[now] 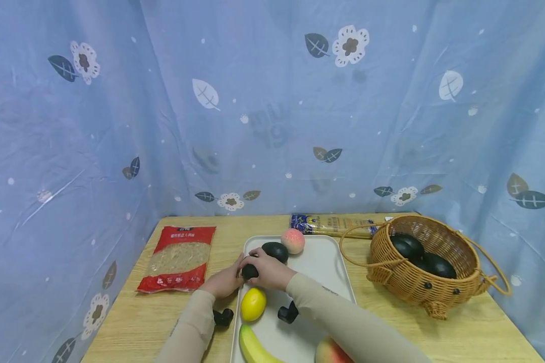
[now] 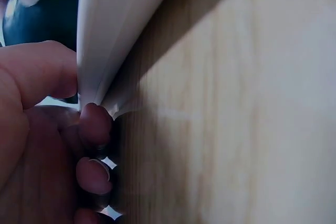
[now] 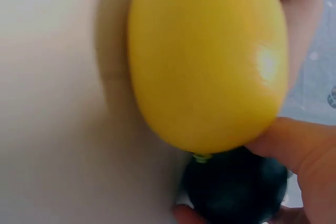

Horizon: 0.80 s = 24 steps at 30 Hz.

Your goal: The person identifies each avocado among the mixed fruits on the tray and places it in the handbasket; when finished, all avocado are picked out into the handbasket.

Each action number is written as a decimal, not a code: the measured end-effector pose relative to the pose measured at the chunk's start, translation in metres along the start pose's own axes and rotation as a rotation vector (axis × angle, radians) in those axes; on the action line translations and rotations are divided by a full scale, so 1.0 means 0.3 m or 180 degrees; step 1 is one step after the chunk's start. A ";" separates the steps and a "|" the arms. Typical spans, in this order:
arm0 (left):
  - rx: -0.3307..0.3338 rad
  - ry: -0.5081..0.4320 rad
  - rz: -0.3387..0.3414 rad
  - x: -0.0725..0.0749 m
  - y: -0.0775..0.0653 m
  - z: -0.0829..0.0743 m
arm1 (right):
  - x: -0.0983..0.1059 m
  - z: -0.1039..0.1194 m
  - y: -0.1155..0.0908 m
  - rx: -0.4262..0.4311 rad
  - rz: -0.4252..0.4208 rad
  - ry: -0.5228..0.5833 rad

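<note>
My right hand [image 1: 270, 270] grips a dark avocado [image 1: 250, 272] at the left side of the white tray [image 1: 320, 259]. In the right wrist view its fingers curl round the avocado [image 3: 236, 187], just past a yellow lemon [image 3: 207, 61]. My left hand [image 1: 223, 281] is at the tray's left edge, beside that avocado. The left wrist view has the tray's wall [image 2: 118, 24] between this hand's digits, one inside and curled fingers [image 2: 95, 124] outside. A second avocado [image 1: 275, 251] lies behind the right hand, touching a peach [image 1: 292, 241].
On the tray's near part lie a banana [image 1: 256, 348] and a red-yellow fruit [image 1: 331, 352], partly behind the right sleeve. A wicker basket [image 1: 431, 290] with several avocados stands at right. A red pasta bag [image 1: 181, 259] lies left, a spaghetti packet [image 1: 336, 225] at the back.
</note>
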<state>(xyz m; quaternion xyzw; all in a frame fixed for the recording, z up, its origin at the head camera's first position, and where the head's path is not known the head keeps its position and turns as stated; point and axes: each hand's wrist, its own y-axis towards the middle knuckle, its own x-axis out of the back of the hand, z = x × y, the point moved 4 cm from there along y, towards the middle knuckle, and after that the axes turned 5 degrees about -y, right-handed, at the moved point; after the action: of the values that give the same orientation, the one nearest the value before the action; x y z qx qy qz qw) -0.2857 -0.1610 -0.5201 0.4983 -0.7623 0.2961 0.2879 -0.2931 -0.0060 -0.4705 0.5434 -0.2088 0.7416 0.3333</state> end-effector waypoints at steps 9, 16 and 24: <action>-0.0018 0.0064 -0.0020 -0.025 0.058 0.086 | 0.012 -0.008 -0.004 0.0025 0.0086 0.0080; 0.0026 -0.0072 -0.0020 -0.003 0.001 0.004 | 0.074 0.010 -0.038 0.0094 0.0022 0.0147; 0.0096 0.0120 0.0021 0.006 0.001 0.002 | 0.218 0.028 -0.127 0.0102 -0.0147 0.0376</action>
<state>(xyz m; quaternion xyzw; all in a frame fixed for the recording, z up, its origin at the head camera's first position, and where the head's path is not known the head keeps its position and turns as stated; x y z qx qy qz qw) -0.2865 -0.1623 -0.5191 0.4944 -0.7539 0.3178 0.2936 -0.2722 0.0322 -0.4079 0.5086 -0.1643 0.7677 0.3534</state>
